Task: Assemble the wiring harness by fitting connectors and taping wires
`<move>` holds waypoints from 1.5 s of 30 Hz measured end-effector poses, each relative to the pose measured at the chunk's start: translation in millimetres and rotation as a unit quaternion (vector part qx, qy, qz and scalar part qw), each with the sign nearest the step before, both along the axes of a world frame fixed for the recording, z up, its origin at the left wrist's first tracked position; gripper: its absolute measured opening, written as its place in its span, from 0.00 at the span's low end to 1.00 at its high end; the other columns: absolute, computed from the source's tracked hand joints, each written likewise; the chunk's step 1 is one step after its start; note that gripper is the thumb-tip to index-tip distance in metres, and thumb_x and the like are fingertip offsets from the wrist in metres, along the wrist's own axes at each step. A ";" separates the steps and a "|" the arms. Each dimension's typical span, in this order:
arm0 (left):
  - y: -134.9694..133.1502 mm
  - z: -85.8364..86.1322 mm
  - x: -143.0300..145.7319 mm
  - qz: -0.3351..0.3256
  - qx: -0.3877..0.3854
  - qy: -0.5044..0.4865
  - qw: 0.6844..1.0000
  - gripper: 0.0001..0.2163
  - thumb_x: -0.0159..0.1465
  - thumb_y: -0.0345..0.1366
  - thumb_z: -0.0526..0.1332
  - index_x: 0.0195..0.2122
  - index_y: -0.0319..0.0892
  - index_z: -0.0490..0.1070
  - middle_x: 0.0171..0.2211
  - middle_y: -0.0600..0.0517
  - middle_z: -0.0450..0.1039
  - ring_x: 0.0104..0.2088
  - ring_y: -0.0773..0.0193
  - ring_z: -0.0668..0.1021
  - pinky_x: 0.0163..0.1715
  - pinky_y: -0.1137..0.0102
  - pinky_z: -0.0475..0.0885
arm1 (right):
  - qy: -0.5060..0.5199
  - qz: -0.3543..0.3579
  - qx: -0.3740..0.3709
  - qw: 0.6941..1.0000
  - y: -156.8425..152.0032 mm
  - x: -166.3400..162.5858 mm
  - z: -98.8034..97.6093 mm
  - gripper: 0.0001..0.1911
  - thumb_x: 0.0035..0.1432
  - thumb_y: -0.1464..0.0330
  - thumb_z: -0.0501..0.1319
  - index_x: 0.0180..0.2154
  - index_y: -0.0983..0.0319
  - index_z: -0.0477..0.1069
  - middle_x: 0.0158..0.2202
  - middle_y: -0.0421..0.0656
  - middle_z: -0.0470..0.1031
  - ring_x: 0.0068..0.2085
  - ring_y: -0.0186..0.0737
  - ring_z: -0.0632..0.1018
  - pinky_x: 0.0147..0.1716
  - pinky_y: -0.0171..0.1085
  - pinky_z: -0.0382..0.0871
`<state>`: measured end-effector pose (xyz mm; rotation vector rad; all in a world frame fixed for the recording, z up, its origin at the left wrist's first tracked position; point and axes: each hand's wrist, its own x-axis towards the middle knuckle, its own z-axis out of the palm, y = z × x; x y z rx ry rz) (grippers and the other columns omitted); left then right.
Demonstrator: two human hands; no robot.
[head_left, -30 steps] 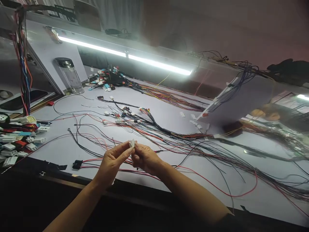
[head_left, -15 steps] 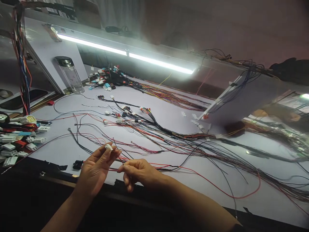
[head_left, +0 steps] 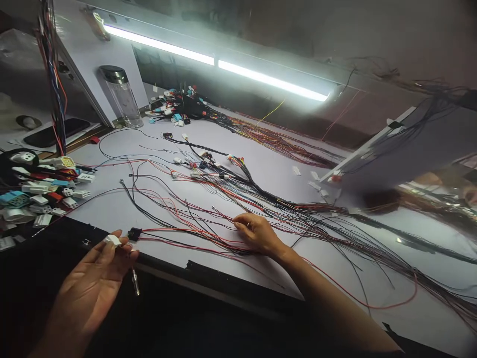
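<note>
My left hand [head_left: 91, 286] hovers over the dark front edge of the bench, thumb and fingertips pinched on a small white connector [head_left: 112, 240]. A small black connector [head_left: 134, 233] with red and black leads lies just beyond it. My right hand [head_left: 257, 232] rests on the white worktop [head_left: 112, 209], fingers curled onto the loose red and black wires [head_left: 194, 228] spread there.
A pile of white, blue and red connectors [head_left: 37, 194] sits at the left edge. A clear bottle [head_left: 124, 97] stands at the back left beside a bundled harness [head_left: 194, 107]. A long wire loom [head_left: 335, 223] runs to the right. A strip light [head_left: 216, 62] glows above.
My hands have parted. The left hand carried the white connector down and left to the bench edge. The right hand reached forward onto the wires. The view shifted left.
</note>
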<state>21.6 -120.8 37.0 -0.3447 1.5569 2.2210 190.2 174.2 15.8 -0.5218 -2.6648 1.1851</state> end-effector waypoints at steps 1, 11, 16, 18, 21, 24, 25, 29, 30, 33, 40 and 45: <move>-0.6 -2.1 5.8 0.000 -0.007 -0.015 1.000 0.10 0.58 0.24 0.62 0.40 0.38 0.77 0.36 0.51 0.75 0.33 0.65 0.78 0.35 0.72 0.80 | -0.005 0.010 0.031 0.999 -1.7 3.4 -2.5 0.09 0.63 0.66 0.58 0.41 0.61 0.74 0.39 0.44 0.78 0.39 0.38 0.76 0.40 0.36 0.67; 15.6 -21.2 55.5 -0.127 -0.020 -0.056 0.990 0.19 0.49 0.38 0.74 0.42 0.43 0.77 0.37 0.51 0.77 0.36 0.60 0.79 0.39 0.66 0.80 | -0.026 0.065 0.241 0.968 -49.3 28.1 -9.6 0.09 0.62 0.63 0.61 0.42 0.60 0.72 0.40 0.45 0.76 0.40 0.41 0.72 0.38 0.40 0.60; 24.0 -26.0 63.6 -0.182 -0.040 -0.030 0.982 0.19 0.53 0.40 0.71 0.46 0.43 0.75 0.38 0.50 0.77 0.40 0.58 0.80 0.42 0.65 0.79 | -0.014 0.038 0.225 0.973 -46.1 32.9 -12.4 0.11 0.63 0.61 0.61 0.45 0.59 0.71 0.41 0.45 0.76 0.40 0.41 0.73 0.39 0.39 0.59; 28.1 -25.8 68.2 -0.220 -0.052 0.003 0.974 0.19 0.55 0.41 0.70 0.47 0.44 0.74 0.40 0.48 0.77 0.42 0.56 0.80 0.43 0.64 0.78 | -0.013 0.034 0.223 0.974 -44.5 31.9 -11.1 0.10 0.63 0.63 0.61 0.45 0.59 0.71 0.41 0.44 0.76 0.41 0.41 0.73 0.39 0.39 0.59; 35.9 -22.8 75.4 -0.290 -0.049 0.055 0.954 0.17 0.58 0.41 0.67 0.48 0.44 0.75 0.45 0.46 0.77 0.45 0.52 0.79 0.43 0.62 0.78 | -0.024 0.038 0.225 0.973 -43.4 27.1 -9.7 0.06 0.63 0.65 0.60 0.41 0.60 0.72 0.39 0.43 0.76 0.39 0.40 0.74 0.39 0.38 0.58; 44.1 -19.9 79.5 -0.339 -0.039 0.085 0.936 0.16 0.60 0.40 0.66 0.48 0.44 0.75 0.52 0.44 0.73 0.50 0.49 0.76 0.44 0.60 0.77 | -0.045 0.052 0.219 0.973 -40.2 19.5 -9.7 0.05 0.64 0.67 0.60 0.35 0.60 0.71 0.34 0.41 0.76 0.35 0.37 0.73 0.37 0.38 0.58; 46.3 -19.5 79.7 -0.346 -0.041 0.088 0.933 0.16 0.59 0.40 0.66 0.49 0.45 0.75 0.54 0.44 0.71 0.52 0.48 0.75 0.44 0.60 0.78 | -0.052 0.052 0.215 0.974 -38.1 16.7 -9.6 0.06 0.64 0.67 0.59 0.33 0.60 0.71 0.33 0.40 0.76 0.35 0.36 0.73 0.36 0.37 0.58; 51.1 -19.0 75.7 -0.351 -0.048 0.069 0.933 0.19 0.58 0.40 0.67 0.51 0.46 0.75 0.59 0.44 0.67 0.54 0.47 0.74 0.42 0.61 0.78 | -0.079 0.016 0.199 0.977 -26.3 7.7 -7.6 0.08 0.65 0.66 0.58 0.33 0.60 0.71 0.34 0.40 0.76 0.33 0.35 0.73 0.35 0.36 0.58; 51.4 -18.6 73.6 -0.350 -0.048 0.060 0.934 0.19 0.58 0.41 0.67 0.51 0.46 0.74 0.59 0.44 0.67 0.54 0.47 0.74 0.41 0.61 0.78 | -0.085 0.010 0.198 0.976 -23.6 6.7 -7.2 0.08 0.65 0.66 0.58 0.33 0.60 0.71 0.34 0.40 0.76 0.33 0.35 0.73 0.35 0.36 0.58; 50.6 -15.8 64.5 -0.334 -0.057 0.045 0.940 0.20 0.55 0.41 0.69 0.49 0.45 0.76 0.59 0.44 0.66 0.51 0.48 0.76 0.40 0.61 0.79 | -0.081 0.012 0.205 0.975 -19.0 6.4 -7.2 0.09 0.65 0.64 0.58 0.33 0.60 0.71 0.34 0.40 0.76 0.34 0.36 0.74 0.35 0.37 0.58; 35.8 -13.3 31.6 -0.343 -0.107 0.086 0.929 0.22 0.52 0.41 0.71 0.48 0.43 0.76 0.56 0.43 0.70 0.43 0.52 0.80 0.40 0.61 0.78 | -0.007 0.026 0.226 0.974 -21.5 -6.3 -3.9 0.08 0.65 0.64 0.57 0.39 0.60 0.73 0.37 0.42 0.78 0.38 0.36 0.75 0.37 0.37 0.58; 22.1 -10.8 16.7 -0.362 -0.149 0.082 0.916 0.21 0.48 0.44 0.73 0.43 0.44 0.79 0.57 0.43 0.69 0.43 0.47 0.80 0.35 0.62 0.80 | -0.023 -0.002 0.209 0.978 -6.8 -3.7 2.6 0.06 0.64 0.67 0.59 0.38 0.59 0.74 0.37 0.41 0.79 0.38 0.36 0.76 0.38 0.36 0.59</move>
